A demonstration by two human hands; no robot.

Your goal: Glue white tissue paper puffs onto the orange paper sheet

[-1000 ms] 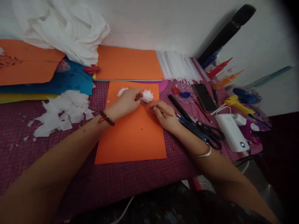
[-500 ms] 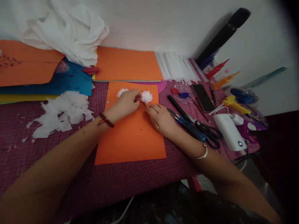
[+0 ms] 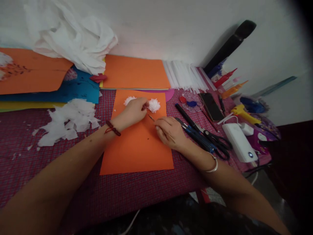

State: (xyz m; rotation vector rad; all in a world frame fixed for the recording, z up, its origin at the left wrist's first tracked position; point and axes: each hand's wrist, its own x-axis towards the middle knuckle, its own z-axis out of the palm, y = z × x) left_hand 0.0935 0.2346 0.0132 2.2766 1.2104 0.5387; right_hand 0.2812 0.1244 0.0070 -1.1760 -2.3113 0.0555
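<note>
An orange paper sheet (image 3: 137, 147) lies before me with two white tissue-paper puffs near its top edge. Between them is my left hand (image 3: 137, 109), its thumb and fingertips pinched together; what they hold, if anything, is too small to make out. The right puff (image 3: 154, 105) is just beside those fingertips, while the left puff (image 3: 129, 100) is partly covered by the hand. My right hand (image 3: 171, 132) is closed around a thin wooden stick (image 3: 169, 134) whose tip points up and left, close to the left fingertips.
Torn white tissue pieces (image 3: 70, 122) are heaped at left. On the right lie a black marker (image 3: 184, 112), scissors (image 3: 217, 140), a phone (image 3: 211, 106), a white power bank (image 3: 239, 142) and a yellow glue gun (image 3: 244, 114). Behind are stacked orange sheets (image 3: 134, 71) and glue sticks (image 3: 183, 75).
My right hand has drawn slightly down and away from the right puff, and the thin stick now shows plainly in it. The left hand stays pinched between the puffs. The view has shifted slightly.
</note>
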